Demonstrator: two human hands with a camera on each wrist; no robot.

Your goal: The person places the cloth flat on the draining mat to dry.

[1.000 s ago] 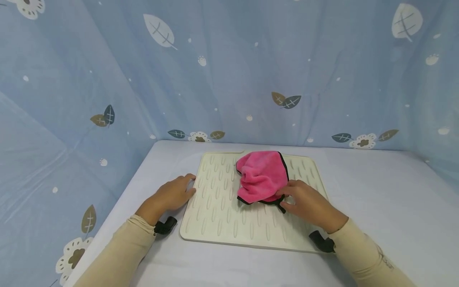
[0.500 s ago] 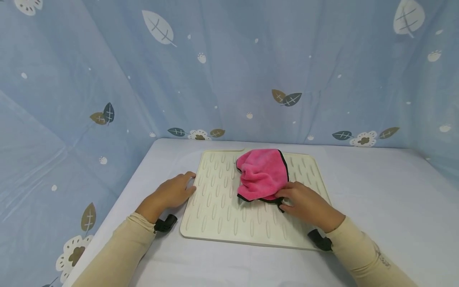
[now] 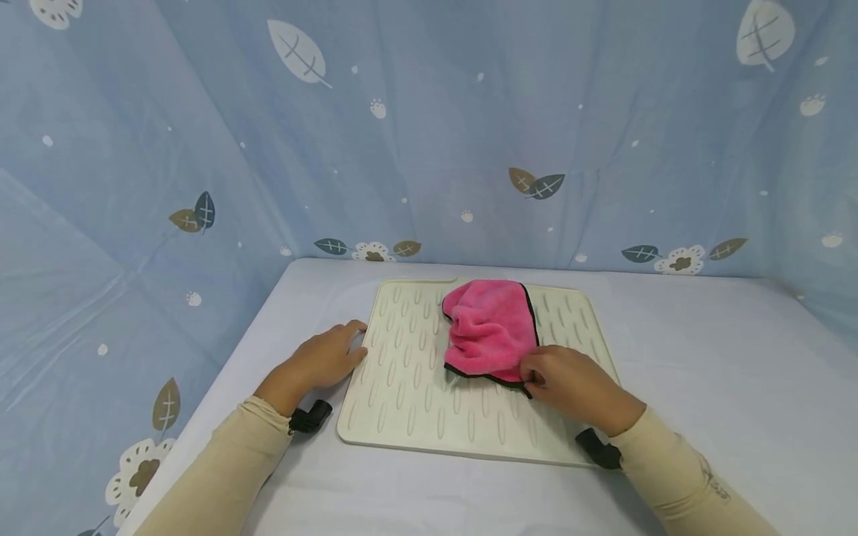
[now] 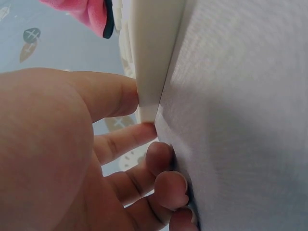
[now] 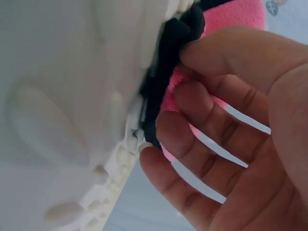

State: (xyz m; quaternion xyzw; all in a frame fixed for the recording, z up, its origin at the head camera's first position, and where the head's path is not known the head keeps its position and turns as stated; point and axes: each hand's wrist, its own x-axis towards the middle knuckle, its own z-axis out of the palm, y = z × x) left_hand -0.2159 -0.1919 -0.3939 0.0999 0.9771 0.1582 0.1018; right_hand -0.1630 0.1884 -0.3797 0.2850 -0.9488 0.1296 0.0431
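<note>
A crumpled pink cloth with black edging lies on a cream ridged mat. My right hand pinches the cloth's near right corner between thumb and forefinger. In the right wrist view, the thumb presses the black edging, and the other fingers curve loosely beside the pink fabric. My left hand rests at the mat's left edge. Its thumb and forefinger touch the mat's side in the left wrist view, while the remaining fingers lie relaxed on the white tablecloth.
Something clear shows faintly under the cloth's near left corner; its kind is hidden. A white tablecloth covers the table around the mat. A blue curtain with printed leaves and flowers hangs behind and at the left.
My right thumb and forefinger have closed together on the cloth's near right corner, which has shifted slightly. The left hand and the mat stay where they were.
</note>
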